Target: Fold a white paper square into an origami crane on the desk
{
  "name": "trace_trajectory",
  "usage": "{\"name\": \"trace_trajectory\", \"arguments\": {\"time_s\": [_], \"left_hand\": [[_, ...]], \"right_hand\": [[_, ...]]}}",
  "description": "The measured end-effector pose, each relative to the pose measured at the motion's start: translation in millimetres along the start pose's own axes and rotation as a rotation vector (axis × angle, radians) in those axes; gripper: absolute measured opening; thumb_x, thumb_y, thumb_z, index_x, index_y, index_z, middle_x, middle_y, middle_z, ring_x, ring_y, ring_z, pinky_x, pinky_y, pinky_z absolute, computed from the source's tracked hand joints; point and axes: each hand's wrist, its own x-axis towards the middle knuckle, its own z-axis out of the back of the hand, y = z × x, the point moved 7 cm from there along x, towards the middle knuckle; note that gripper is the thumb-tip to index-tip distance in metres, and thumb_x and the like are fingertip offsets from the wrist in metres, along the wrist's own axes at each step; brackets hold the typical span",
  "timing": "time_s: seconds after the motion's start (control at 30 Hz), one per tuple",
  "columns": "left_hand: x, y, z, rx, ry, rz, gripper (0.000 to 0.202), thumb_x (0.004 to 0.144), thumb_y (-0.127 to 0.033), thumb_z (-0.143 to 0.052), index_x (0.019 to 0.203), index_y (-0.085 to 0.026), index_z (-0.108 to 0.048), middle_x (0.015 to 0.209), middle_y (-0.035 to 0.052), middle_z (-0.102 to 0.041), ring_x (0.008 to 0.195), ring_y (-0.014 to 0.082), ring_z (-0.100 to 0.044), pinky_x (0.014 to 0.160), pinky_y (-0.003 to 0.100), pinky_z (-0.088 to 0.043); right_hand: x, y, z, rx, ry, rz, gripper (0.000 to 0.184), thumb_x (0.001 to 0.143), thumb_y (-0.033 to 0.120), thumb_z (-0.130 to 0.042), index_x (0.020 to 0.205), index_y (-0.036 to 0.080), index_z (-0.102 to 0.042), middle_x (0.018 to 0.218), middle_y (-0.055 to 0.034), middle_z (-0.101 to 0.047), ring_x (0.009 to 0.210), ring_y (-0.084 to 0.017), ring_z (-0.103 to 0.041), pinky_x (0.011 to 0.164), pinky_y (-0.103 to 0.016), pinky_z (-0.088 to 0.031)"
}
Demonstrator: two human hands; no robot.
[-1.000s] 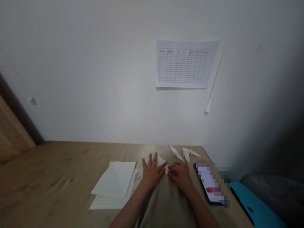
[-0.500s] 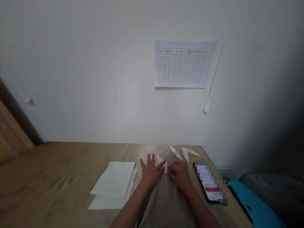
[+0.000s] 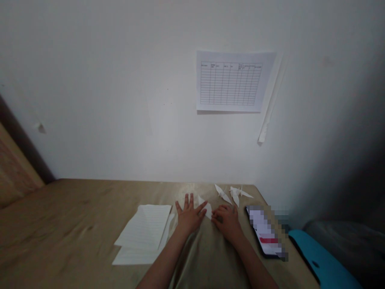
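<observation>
A small folded piece of white paper (image 3: 208,210) lies on the cloth-covered table between my hands. My left hand (image 3: 189,216) is open, its fingers spread; the forefinger and thumb reach over the paper's left side. The fingers of my right hand (image 3: 227,220) are curled and pinch the paper's right edge, though the exact grip is small to see. Just beyond my right hand lie folded white paper birds, one (image 3: 223,194) nearer the middle and more (image 3: 236,194) in a cluster beside it.
Lined paper sheets (image 3: 147,224) lie overlapping left of my left arm. A phone (image 3: 263,230) with a lit, partly blurred screen rests to the right. Past the table's right edge is a turquoise object (image 3: 326,257). A printed table sheet (image 3: 230,82) hangs on the wall.
My left hand has shifted slightly left, uncovering a little more of the folded paper. My right hand has stayed nearly still at the paper's edge.
</observation>
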Motion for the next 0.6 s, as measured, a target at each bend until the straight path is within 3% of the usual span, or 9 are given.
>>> {"name": "trace_trajectory", "arguments": {"time_s": [0.2, 0.33, 0.43, 0.6], "left_hand": [[0, 2, -0.4, 0.004, -0.018, 0.002, 0.048, 0.098, -0.068, -0.032, 0.144, -0.059, -0.037, 0.169, -0.0003, -0.02, 0.156, 0.0399, -0.01, 0.113, 0.08, 0.001], [1, 4, -1.2, -0.011, 0.0, 0.005, 0.048, 0.097, -0.069, -0.032, 0.144, -0.061, -0.036, 0.169, -0.0039, -0.018, 0.156, 0.0394, -0.007, 0.113, 0.08, 0.001], [3, 6, 0.6, -0.035, 0.024, 0.012, 0.051, 0.094, -0.072, -0.035, 0.144, -0.06, -0.038, 0.17, -0.003, -0.017, 0.156, 0.0399, -0.004, 0.113, 0.079, 0.003], [7, 13, 5.2, -0.054, 0.07, 0.038, 0.056, 0.092, -0.075, -0.035, 0.146, -0.057, -0.037, 0.17, -0.0006, -0.015, 0.156, 0.0406, -0.003, 0.113, 0.08, 0.001]], "right_hand": [[0, 2, -2, -0.052, 0.002, 0.037, 0.013, 0.089, 0.025, -0.062, 0.09, 0.029, -0.075, 0.116, -0.0003, -0.074, 0.129, -0.027, -0.051, 0.121, -0.06, -0.003], [0, 2, -5, -0.038, 0.035, 0.051, 0.022, 0.089, 0.023, -0.061, 0.106, 0.031, -0.074, 0.127, -0.0002, -0.071, 0.138, -0.028, -0.045, 0.121, -0.062, -0.003], [2, 0, -6, -0.029, 0.059, 0.051, 0.029, 0.089, 0.023, -0.061, 0.114, 0.033, -0.072, 0.123, -0.0014, -0.073, 0.138, -0.027, -0.046, 0.121, -0.062, 0.0], [2, 2, -4, -0.029, 0.059, 0.055, 0.026, 0.091, 0.024, -0.059, 0.111, 0.032, -0.072, 0.121, -0.0014, -0.074, 0.14, -0.027, -0.046, 0.122, -0.062, 0.004]]}}
